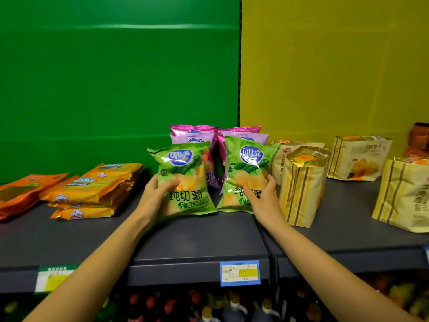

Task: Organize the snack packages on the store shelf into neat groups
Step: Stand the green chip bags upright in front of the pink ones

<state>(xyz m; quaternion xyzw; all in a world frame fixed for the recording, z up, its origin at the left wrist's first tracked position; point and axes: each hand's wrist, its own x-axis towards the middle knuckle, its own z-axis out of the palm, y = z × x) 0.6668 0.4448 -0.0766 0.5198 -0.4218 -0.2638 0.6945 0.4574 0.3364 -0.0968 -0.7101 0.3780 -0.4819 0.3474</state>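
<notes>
Two green chip bags stand upright side by side on the dark grey shelf point(199, 240). My left hand point(154, 194) grips the left green bag point(185, 173) by its left side. My right hand point(262, 196) holds the right green bag point(248, 163) at its lower right. Behind them stand several pink chip bags point(197, 133), partly hidden by the green ones.
Stacked orange Cal Cheese packs point(92, 191) and orange pouches point(21, 191) lie at the left. Yellow striped bags point(301, 189) stand at the right, more of them further along point(404, 196). Price tags point(240, 273) sit on the shelf front. Bottles fill the shelf below.
</notes>
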